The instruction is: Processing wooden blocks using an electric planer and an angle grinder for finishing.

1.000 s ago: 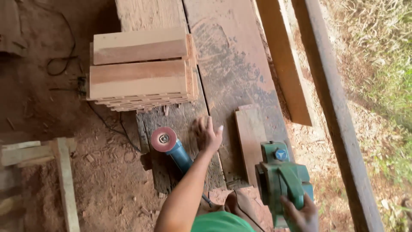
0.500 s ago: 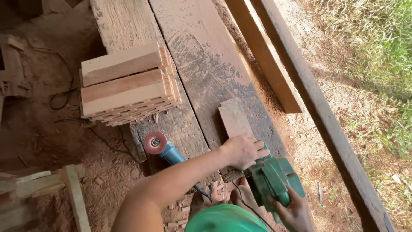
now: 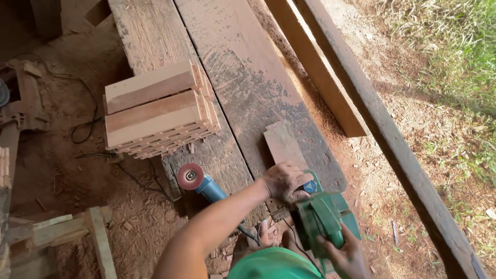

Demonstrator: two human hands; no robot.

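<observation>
A green electric planer [image 3: 324, 219] is held at the near end of a wide, dusty plank [image 3: 243, 77] that serves as a workbench. The right hand [image 3: 347, 254] is closed around the rear handle of the planer, with the fingers wrapped over it. The left hand [image 3: 285, 181] is laid on the front of the planer, near its blue knob, and its fingers are curled loosely there; whether they grip the knob firmly cannot be told. Just in front of the planer, a small flat wooden board [image 3: 283, 143] is seen lying on the plank, and the nose of the tool is placed at its near end.

To the left of the arm, an angle grinder [image 3: 202, 183] with a blue body and a reddish disc is rested on the edge of a second plank [image 3: 150, 36]. Farther along this plank, a stack of cut wooden pieces [image 3: 155, 111] is placed. A black cable [image 3: 82, 129] is spread over the sawdust floor on the left. On the right, a long beam [image 3: 382, 134] is laid beside a patch of grass [image 3: 454, 51]
</observation>
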